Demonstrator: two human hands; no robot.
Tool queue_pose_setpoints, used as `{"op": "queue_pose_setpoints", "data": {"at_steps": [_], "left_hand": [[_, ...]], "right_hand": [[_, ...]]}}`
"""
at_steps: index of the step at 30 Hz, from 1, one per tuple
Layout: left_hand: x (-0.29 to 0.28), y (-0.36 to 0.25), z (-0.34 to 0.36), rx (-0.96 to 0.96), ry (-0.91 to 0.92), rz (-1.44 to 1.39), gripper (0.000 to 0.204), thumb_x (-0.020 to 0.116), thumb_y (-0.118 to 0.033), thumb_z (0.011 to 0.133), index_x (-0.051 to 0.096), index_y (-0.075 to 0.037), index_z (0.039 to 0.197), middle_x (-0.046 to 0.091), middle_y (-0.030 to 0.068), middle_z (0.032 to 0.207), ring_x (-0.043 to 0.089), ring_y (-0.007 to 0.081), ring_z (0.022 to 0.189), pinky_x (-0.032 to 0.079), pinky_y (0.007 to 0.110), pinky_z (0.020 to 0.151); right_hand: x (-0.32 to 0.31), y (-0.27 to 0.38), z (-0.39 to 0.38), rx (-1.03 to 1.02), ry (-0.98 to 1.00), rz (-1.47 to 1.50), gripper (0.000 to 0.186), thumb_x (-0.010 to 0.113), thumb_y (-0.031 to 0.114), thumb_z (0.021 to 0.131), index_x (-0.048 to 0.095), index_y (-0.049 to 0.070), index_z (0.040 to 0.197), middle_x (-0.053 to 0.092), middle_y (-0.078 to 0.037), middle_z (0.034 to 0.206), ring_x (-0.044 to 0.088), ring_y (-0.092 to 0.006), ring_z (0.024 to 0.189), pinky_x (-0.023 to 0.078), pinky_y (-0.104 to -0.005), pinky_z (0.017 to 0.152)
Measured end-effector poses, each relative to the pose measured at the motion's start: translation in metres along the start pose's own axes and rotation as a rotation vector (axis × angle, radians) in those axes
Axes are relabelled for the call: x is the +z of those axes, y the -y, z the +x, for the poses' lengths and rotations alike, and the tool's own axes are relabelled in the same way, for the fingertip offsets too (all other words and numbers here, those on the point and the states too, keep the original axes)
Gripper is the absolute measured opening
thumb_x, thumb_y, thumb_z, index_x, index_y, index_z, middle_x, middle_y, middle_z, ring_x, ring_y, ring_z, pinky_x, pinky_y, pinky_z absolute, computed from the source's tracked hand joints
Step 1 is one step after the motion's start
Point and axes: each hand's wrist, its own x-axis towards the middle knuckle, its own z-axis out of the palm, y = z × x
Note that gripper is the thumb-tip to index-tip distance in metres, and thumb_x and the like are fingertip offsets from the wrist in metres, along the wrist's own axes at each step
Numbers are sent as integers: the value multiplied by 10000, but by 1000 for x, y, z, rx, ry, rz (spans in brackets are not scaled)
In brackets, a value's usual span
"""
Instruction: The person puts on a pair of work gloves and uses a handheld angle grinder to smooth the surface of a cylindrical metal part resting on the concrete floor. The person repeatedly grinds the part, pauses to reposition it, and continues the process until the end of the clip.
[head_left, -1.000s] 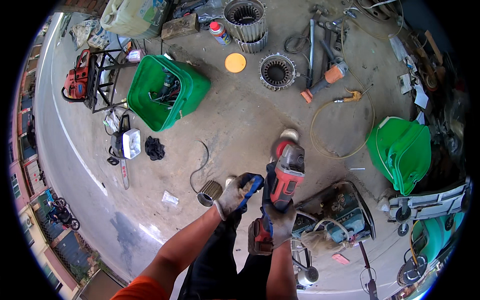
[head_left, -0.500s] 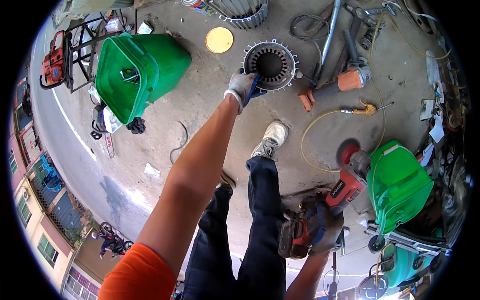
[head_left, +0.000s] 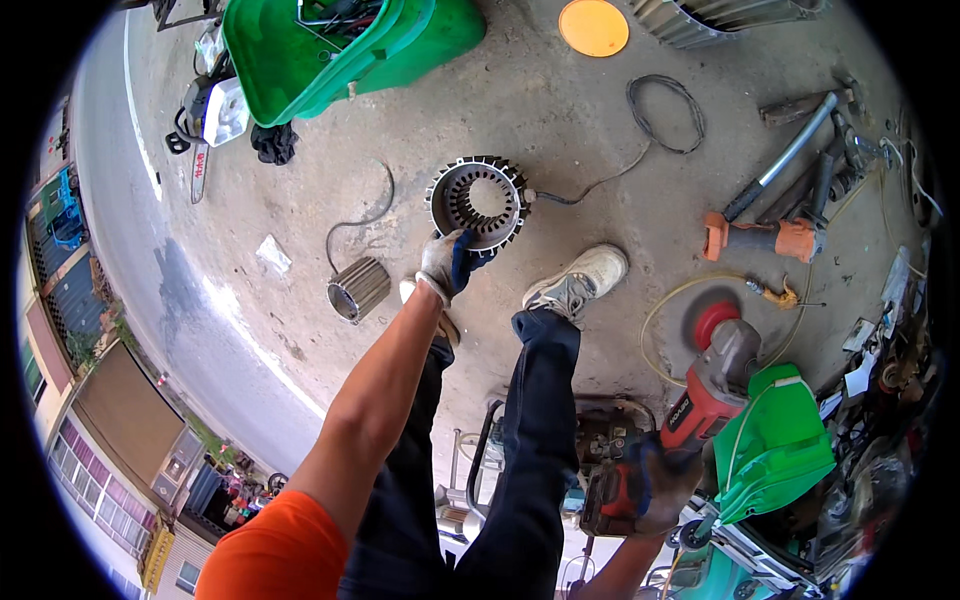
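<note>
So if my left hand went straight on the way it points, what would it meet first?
Your left hand would first meet the slotted metal ring it grips; beyond that, perhaps the round orange disc, though depth is unclear.

Grinder's (head_left: 695,405) disc (head_left: 712,318): blurred. Green bin (head_left: 400,62), toward concrete floor's (head_left: 545,110) road (head_left: 115,260) edge, and ribbed casing (head_left: 664,24): cut off above. Left shoe (head_left: 407,289): partly hidden by left hand (head_left: 447,264).

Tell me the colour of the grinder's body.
The grinder in the right hand has a mostly red body, best seen in the head view.
</note>
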Motion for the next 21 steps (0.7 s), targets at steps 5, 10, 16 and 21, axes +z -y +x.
{"op": "queue_pose_setpoints", "data": {"at_steps": [5, 10, 16, 21], "left_hand": [[-85, 39, 59, 73, -1, 38, 268, 554, -196, 956, 617, 22, 1098, 693, 116, 981, 680, 219, 739, 533, 273, 611], [-90, 57, 64, -90, -75, -431, 272, 619, -144, 925, 577, -55, 1179, 677, 91, 1028, 682, 218, 813, 583, 322, 709], [-79, 69, -11, -327, -46, -588, 386, 605, -228, 946, 497, -116, 1300, 610, 120, 1201, 618, 281, 1092, 521, 438, 928], [-29, 53, -141, -156, 438, -850, 426, 562, -265, 972, 475, -95, 1352, 561, 88, 1310, 564, 244, 1185, 443, 422, 1025]], "right_hand": [[43, 10, 14, -49, 109, -230, 532, 736, -20, 671, 571, 15, 1175, 659, -60, 944, 631, -147, 803, 520, -286, 729], [90, 22, 9, -38, 242, -417, 454, 725, 1, 709, 569, 23, 1135, 645, -48, 897, 606, -125, 757, 514, -288, 696], [168, 27, 0, -173, 510, -604, 469, 694, 39, 745, 540, 48, 1189, 613, -22, 827, 565, -111, 645, 491, -286, 613], [242, 46, -11, -12, 589, -965, 504, 692, 150, 720, 536, 70, 1193, 637, -108, 868, 626, -243, 764, 506, -365, 743]]}}
